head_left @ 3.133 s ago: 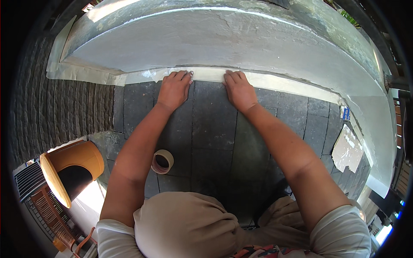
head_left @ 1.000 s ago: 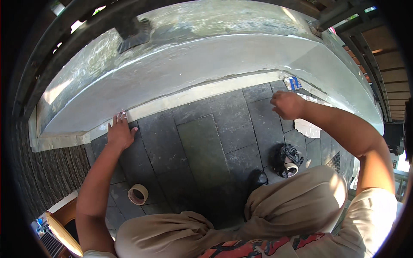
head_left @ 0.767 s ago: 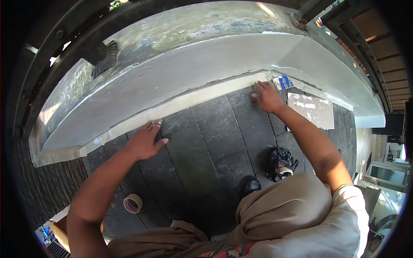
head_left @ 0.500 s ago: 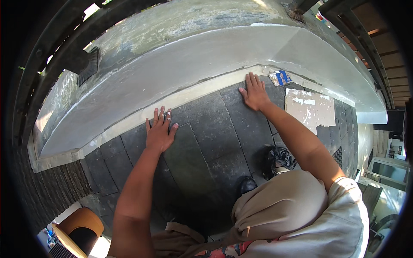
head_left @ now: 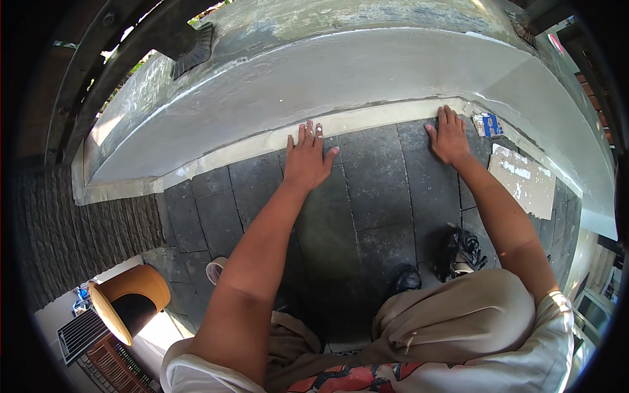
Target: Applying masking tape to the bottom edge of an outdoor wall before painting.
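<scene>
In the head view both hands lie flat with fingers spread, each grip released; the left hand [head_left: 308, 160] and right hand [head_left: 448, 136] press fingertips on the tape strip [head_left: 367, 120]. The strip runs along the floor's [head_left: 373, 190] far edge, where the dark tiles meet the grey wall [head_left: 314, 78].

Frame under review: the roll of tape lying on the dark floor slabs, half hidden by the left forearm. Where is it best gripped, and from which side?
Judging by the visible arc, the tape roll lies flat, hole up. Come from above on its left, clear of the left forearm, and pinch the ring wall with a thumb in the hole, or span the outer rim. Both hands, left hand and right hand, lie flat along the tape strip.
</scene>
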A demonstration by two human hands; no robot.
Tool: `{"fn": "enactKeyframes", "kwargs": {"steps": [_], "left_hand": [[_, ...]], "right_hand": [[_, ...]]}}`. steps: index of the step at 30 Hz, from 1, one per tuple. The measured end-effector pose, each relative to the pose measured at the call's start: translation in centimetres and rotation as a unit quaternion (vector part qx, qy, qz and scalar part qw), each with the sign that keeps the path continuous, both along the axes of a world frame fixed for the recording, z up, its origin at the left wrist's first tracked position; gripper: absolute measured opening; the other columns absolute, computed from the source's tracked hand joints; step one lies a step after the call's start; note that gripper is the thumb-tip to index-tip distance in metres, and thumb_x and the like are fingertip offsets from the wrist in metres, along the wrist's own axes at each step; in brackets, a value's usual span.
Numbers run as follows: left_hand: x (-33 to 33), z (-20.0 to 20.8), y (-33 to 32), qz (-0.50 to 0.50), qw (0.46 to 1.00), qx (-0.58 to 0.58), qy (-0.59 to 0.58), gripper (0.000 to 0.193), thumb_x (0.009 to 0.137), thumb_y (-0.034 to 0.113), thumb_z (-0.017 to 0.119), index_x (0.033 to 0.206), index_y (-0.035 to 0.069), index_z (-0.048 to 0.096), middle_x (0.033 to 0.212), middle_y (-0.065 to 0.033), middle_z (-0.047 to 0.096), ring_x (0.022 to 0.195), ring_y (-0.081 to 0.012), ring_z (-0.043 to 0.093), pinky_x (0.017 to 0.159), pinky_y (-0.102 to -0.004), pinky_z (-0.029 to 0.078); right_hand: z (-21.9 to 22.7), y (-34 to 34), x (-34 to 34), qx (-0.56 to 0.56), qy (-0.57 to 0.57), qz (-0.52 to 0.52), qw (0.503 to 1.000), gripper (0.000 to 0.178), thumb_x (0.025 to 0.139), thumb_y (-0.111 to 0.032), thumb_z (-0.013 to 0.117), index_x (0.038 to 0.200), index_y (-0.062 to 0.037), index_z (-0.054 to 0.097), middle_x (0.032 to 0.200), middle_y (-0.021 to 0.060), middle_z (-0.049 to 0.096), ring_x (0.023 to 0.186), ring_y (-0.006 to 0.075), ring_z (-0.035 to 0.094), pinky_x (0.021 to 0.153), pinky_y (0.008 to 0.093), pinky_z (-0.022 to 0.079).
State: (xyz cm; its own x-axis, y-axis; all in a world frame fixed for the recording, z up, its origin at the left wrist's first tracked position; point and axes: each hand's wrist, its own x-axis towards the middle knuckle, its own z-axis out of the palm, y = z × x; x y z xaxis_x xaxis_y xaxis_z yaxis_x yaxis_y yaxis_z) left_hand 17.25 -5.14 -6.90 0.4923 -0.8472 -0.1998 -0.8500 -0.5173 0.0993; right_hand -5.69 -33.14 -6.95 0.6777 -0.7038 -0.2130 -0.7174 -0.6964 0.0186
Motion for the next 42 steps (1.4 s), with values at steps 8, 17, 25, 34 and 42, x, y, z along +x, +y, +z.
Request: {"fn": "enactKeyframes", "kwargs": {"steps": [8,17,25,34,42], "left_hand": [[1.0,-1.4,3.4,0.116,0.993,-0.008,-0.004,0.071,0.101,0.049,0.035,0.153,0.000,0.025,0.160,-0.0177,0.022,0.150,-0.0326,0.016,0.120,-0.0522,0.014],[1.4,-0.5,2.7,0.122,0.992,-0.001,0.012,0.072,0.101,0.049,0.036,0.152,0.000,0.027,0.159,-0.0185,0.027,0.149,-0.0327,0.019,0.119,-0.0523,0.016],[2.1,-1.4,3.6,0.181,0.980,-0.079,-0.034,0.067,0.099,0.044,0.042,0.144,-0.005,0.040,0.151,-0.0226,0.039,0.145,-0.0370,0.030,0.117,-0.0522,0.021],[3.4,-0.3,3.3,0.190,0.982,0.000,-0.002,0.070,0.099,0.048,0.041,0.143,-0.006,0.041,0.149,-0.0249,0.041,0.143,-0.0390,0.032,0.114,-0.0519,0.028],[1.0,0.0,0.7,0.106,0.993,-0.030,0.043,0.072,0.100,0.054,0.036,0.150,0.002,0.033,0.156,-0.0249,0.028,0.147,-0.0412,0.022,0.115,-0.0589,0.022]], "right_hand": [[0.1,0.4,0.5,-0.008,0.026,-0.021,0.999,0.073,0.101,-0.048,0.038,0.151,0.0033,0.022,0.159,0.0185,0.022,0.147,0.0339,0.021,0.120,0.0517,0.018],[-0.1,0.1,0.6,0.003,0.022,-0.032,0.999,0.075,0.101,-0.048,0.037,0.152,0.0032,0.018,0.161,0.0181,0.018,0.149,0.0333,0.017,0.120,0.0504,0.017],[-0.3,0.0,0.3,-0.007,0.025,-0.025,0.999,0.075,0.102,-0.048,0.037,0.153,0.0034,0.018,0.161,0.0186,0.016,0.149,0.0337,0.017,0.120,0.0500,0.017],[-1.1,0.0,0.2,-0.021,0.003,-0.016,1.000,0.074,0.102,-0.047,0.037,0.152,0.0039,0.018,0.161,0.0195,0.017,0.149,0.0345,0.018,0.120,0.0495,0.017],[-0.6,0.2,0.7,-0.019,0.022,-0.020,0.999,0.074,0.102,-0.048,0.036,0.152,0.0043,0.019,0.160,0.0202,0.019,0.149,0.0348,0.018,0.120,0.0491,0.017]]}}
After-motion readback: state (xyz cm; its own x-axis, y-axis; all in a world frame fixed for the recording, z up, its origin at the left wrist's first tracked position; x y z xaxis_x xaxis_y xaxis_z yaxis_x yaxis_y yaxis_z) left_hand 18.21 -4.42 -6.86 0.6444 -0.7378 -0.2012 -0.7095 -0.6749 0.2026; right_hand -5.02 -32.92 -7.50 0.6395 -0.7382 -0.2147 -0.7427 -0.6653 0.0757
